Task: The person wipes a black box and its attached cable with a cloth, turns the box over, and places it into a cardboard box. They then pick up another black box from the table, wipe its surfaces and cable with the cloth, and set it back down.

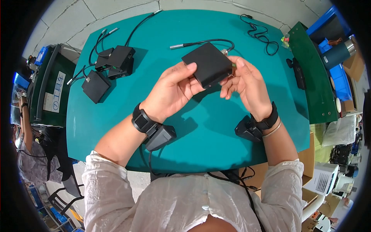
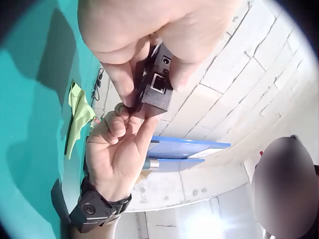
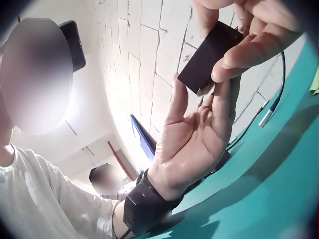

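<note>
A black box [image 1: 208,65] with a short cable [image 1: 212,40] is held above the green table in the head view. My left hand [image 1: 170,89] grips its left side, thumb on top and fingers beneath. Thumb and fingers of my right hand [image 1: 249,85] pinch the opposite side near the cable end. In the left wrist view, the box [image 2: 154,97] shows a square port and a round socket on its narrow side. The right wrist view has the box [image 3: 207,59] between my right hand [image 3: 264,40] and my left hand [image 3: 192,142].
Several similar black boxes [image 1: 121,57] with cables lie at the table's [image 1: 154,34] left, some stacked. A thin black cable [image 1: 262,36] is at the back right, by a green panel [image 1: 315,77]. Another person [image 1: 38,162] is at the far left.
</note>
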Available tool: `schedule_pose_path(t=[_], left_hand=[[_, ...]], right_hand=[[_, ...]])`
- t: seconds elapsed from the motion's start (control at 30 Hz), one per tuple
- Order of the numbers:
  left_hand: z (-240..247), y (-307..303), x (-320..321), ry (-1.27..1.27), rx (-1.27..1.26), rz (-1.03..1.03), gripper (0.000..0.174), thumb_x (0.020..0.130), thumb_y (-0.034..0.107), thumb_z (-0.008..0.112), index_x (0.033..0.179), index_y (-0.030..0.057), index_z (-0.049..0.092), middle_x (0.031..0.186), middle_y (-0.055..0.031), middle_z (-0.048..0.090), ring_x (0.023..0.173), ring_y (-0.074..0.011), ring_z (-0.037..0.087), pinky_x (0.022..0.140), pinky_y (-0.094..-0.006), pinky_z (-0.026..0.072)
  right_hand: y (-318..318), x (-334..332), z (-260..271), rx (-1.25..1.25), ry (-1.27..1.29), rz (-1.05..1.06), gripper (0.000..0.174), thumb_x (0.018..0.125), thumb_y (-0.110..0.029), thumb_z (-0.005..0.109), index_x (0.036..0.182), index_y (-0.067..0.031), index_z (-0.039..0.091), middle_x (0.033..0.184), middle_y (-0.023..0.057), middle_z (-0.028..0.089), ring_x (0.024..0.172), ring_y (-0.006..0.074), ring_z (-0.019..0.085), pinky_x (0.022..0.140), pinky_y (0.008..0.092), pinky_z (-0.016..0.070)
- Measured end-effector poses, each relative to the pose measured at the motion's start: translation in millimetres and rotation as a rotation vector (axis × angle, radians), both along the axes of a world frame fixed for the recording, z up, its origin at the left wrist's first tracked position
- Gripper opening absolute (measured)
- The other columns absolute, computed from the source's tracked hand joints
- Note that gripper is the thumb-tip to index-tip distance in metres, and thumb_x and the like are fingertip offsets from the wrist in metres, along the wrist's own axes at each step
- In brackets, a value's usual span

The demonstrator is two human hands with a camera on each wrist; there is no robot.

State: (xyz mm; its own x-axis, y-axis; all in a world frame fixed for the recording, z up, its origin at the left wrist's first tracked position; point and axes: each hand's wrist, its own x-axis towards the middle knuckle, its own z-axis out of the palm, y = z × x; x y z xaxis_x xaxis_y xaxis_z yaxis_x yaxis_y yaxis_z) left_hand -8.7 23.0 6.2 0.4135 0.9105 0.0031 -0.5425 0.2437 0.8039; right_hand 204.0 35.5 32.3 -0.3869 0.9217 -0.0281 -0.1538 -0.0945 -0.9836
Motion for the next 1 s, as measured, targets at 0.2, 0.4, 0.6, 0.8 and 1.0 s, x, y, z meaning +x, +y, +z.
schedule_pose_path(t=[0.2,0.4,0.6,0.8,1.0], left_hand=[[-3.4,-0.8,-2.3,-0.426,-0.23,-0.094,0.033,0.095,0.016,0.047,0.116,-0.0096,0.048,0.115,-0.0211,0.059,0.101,-0.0282,0.064,0.085,-0.0374,0.0558],[-4.8,3.4,-12.3,-0.303,-0.244,-0.227,0.04,0.09,0.021,0.049,0.118,-0.0076,0.049,0.109,-0.0243,0.06,0.093,-0.0345,0.065,0.078,-0.0393,0.0577],[-14.0,20.2,-22.1,-0.201,-0.336,0.206,0.025,0.09,0.024,0.052,0.098,0.0002,0.054,0.087,-0.0126,0.06,0.066,-0.0213,0.055,0.057,-0.03,0.0466],[-11.6,25.4,-24.4,-0.189,-0.284,0.433,0.022,0.093,0.026,0.056,0.1,0.0044,0.055,0.092,-0.0078,0.062,0.081,-0.0171,0.061,0.063,-0.0301,0.0503],[-20.5,30.6,-25.6,-0.144,-0.303,0.575,0.033,0.092,0.034,0.059,0.106,0.004,0.056,0.097,-0.0067,0.06,0.085,-0.015,0.059,0.07,-0.0308,0.0495]], right_hand=[[11.5,5.7,-1.9,-0.03,0.242,-0.034,0.046,0.1,-0.032,0.039,0.13,0.0024,0.045,0.105,0.0138,0.061,0.077,0.0183,0.06,0.063,0.0276,0.0454],[18.1,16.4,-0.2,0.045,0.405,0.047,0.048,0.099,-0.03,0.041,0.134,0.0026,0.042,0.126,0.0168,0.054,0.081,0.0156,0.056,0.067,0.0257,0.0428],[14.8,13.0,2.4,0.086,0.53,0.017,0.046,0.099,-0.03,0.04,0.133,0.002,0.043,0.128,0.0172,0.052,0.086,0.0159,0.052,0.071,0.0269,0.0419],[19.3,17.5,-0.2,0.084,0.619,-0.088,0.036,0.101,-0.029,0.036,0.117,0.0001,0.051,0.112,0.0154,0.058,0.082,0.0176,0.053,0.074,0.029,0.0423],[18.3,22.4,-3.6,0.069,0.465,0.047,0.032,0.101,-0.029,0.036,0.102,-0.002,0.052,0.083,0.0131,0.063,0.064,0.0183,0.054,0.064,0.0284,0.0433]])
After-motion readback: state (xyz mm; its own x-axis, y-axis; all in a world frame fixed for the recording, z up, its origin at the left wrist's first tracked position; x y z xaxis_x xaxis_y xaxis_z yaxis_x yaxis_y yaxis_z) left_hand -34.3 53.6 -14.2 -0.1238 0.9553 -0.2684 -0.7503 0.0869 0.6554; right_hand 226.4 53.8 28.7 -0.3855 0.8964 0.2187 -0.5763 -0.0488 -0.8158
